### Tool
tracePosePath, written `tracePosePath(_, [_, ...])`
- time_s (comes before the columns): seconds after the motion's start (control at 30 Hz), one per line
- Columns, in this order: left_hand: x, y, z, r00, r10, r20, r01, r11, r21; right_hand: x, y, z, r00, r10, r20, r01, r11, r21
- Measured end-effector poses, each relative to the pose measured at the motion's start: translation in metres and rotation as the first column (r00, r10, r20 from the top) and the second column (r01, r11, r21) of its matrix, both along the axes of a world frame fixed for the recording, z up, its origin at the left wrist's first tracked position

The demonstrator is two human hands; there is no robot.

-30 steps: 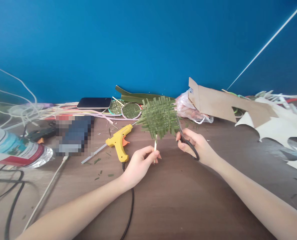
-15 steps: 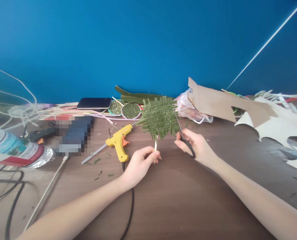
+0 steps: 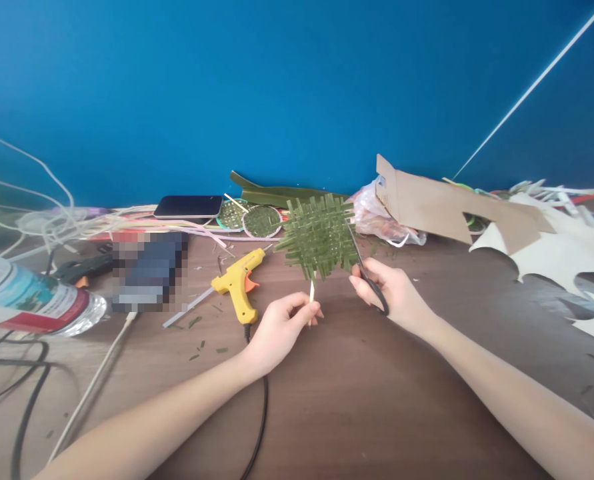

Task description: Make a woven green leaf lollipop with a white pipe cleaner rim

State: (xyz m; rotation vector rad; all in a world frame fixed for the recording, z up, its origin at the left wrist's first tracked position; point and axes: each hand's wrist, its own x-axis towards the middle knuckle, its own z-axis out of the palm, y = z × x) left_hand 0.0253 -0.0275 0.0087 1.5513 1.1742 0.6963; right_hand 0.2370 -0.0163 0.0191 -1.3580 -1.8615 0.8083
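Note:
Pinched in my left hand point(image 3: 289, 328) is a thin pale stick point(image 3: 312, 292), which carries a piece of woven green leaf strips point(image 3: 317, 237) with ragged ends. My right hand point(image 3: 389, 288) grips a pair of scissors point(image 3: 377, 293) by the black handles. The blades point up along the right edge of the weave; whether they touch a strip I cannot tell. Left of my left hand lies a yellow glue gun point(image 3: 239, 280) with an orange trigger and a clear glue stick in its back.
Two small round woven pieces point(image 3: 263, 221), a phone point(image 3: 189, 207) and long leaves point(image 3: 271, 195) lie by the blue wall. A water bottle point(image 3: 37, 297) and cables are at left. Cut cardboard point(image 3: 437, 197) and a plastic bag point(image 3: 371, 213) stand at right. Leaf scraps dot the table.
The scissors and my right hand have shifted very slightly to the left at the weave's right edge. My left hand stays in place on the stick.

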Motion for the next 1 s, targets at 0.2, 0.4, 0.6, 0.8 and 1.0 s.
tracePosePath(0.2, [0.0002,-0.0009,0.0013,0.997,0.003,0.074,0.000,1.000,-0.030,-0.0005,0.0001,-0.0025,1.000,0.000,0.003,0.000,1.000,-0.004])
tracePosePath(0.4, [0.0001,-0.0007,0.0009,0.987,-0.033,0.159,0.039,0.999,-0.035,-0.0020,0.0004,-0.0027,0.999,0.011,-0.043,-0.013,0.999,-0.040])
tracePosePath(0.6, [-0.0002,-0.0004,-0.0021,0.975,0.066,0.211,-0.062,0.998,-0.026,-0.0047,0.0007,0.0004,0.995,0.024,-0.101,-0.037,0.991,-0.129])
tracePosePath(0.8, [-0.0001,0.0007,-0.0044,0.965,0.128,0.229,-0.123,0.992,-0.036,-0.0032,-0.0004,-0.0037,0.988,0.091,-0.128,-0.107,0.986,-0.129])
tracePosePath(1.0, [-0.0002,0.0016,-0.0052,0.965,0.144,0.221,-0.140,0.990,-0.033,-0.0031,-0.0024,-0.0034,0.982,0.149,-0.117,-0.161,0.982,-0.100])
